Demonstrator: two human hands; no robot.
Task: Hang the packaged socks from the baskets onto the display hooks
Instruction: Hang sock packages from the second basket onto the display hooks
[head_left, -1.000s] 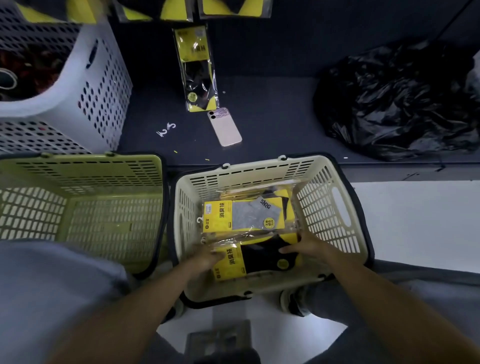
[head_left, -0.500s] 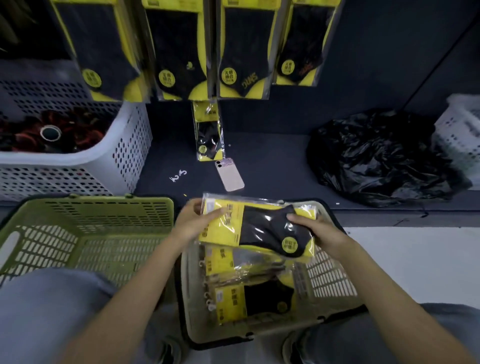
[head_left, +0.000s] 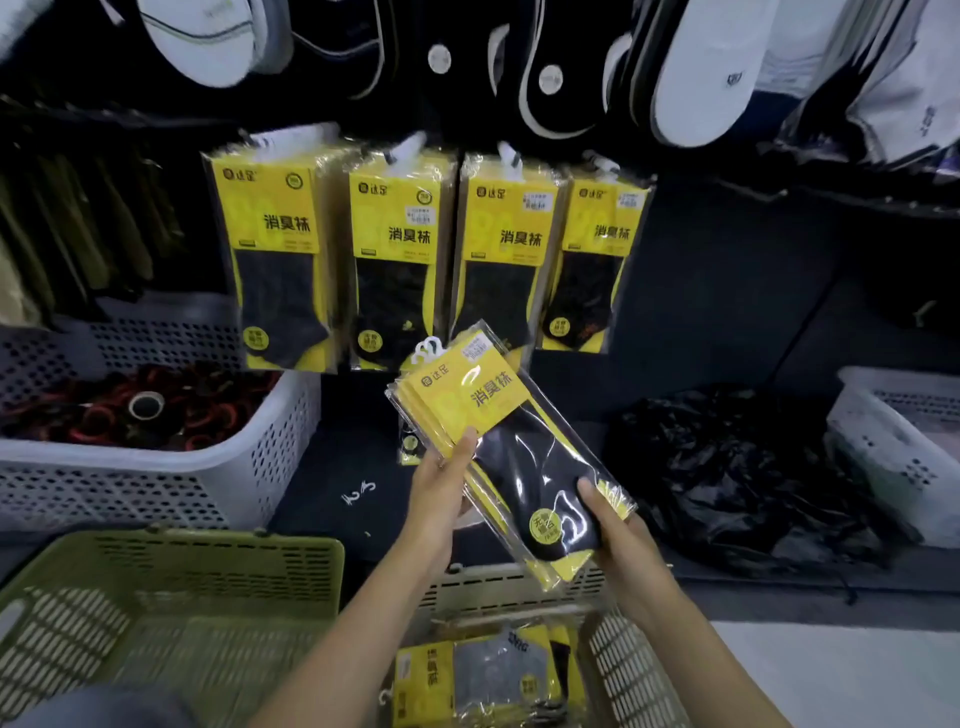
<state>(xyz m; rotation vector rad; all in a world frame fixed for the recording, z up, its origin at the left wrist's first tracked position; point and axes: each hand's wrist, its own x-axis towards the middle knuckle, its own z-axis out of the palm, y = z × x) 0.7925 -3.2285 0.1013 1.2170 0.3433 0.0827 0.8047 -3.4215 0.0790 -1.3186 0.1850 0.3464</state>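
Note:
I hold a small stack of yellow sock packs (head_left: 498, 441) with black socks, tilted, white hanger tabs pointing up-left. My left hand (head_left: 441, 483) grips the stack's left edge, thumb on front. My right hand (head_left: 613, 540) grips its lower right end. Below, the cream basket (head_left: 608, 660) holds more sock packs (head_left: 478, 680). Rows of the same yellow packs hang on the display hooks (head_left: 410, 150) just above the held stack.
An empty green basket (head_left: 171, 613) sits at lower left. A white crate (head_left: 156, 467) of red and black items stands left on the dark shelf. A black plastic bag (head_left: 727, 467) and another white crate (head_left: 893, 447) lie right. White and black shoes hang above.
Both hands lifted the sock packs out of the cream basket, raised them toward the hanging rows and tilted them upright. My view rose from the basket to the display.

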